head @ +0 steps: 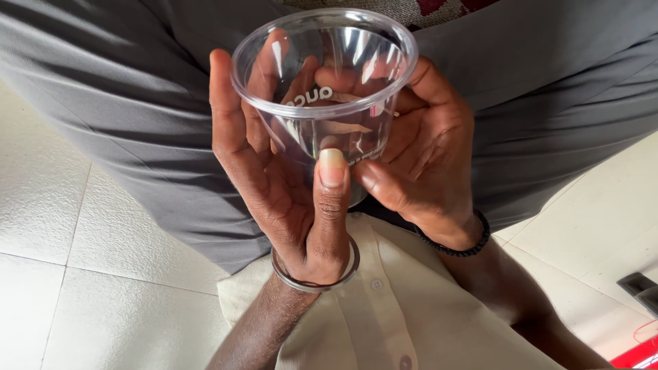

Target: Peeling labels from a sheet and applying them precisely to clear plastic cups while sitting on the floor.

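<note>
A clear plastic cup [329,68] with white print on its wall is held upright in front of my lap, its open mouth toward the camera. My left hand [274,185] wraps its left side, thumb pressed on the near wall, a metal bangle on that wrist. My right hand [425,157] cups the right side, fingers behind the cup and thumb at its lower edge, a black band on the wrist. The cup looks empty.
My grey trousers [137,103] fill the upper view and a cream buttoned shirt [384,301] the lower middle. White floor tiles [82,274] lie left and right. A dark object [641,288] and a red edge [637,356] sit at the lower right corner.
</note>
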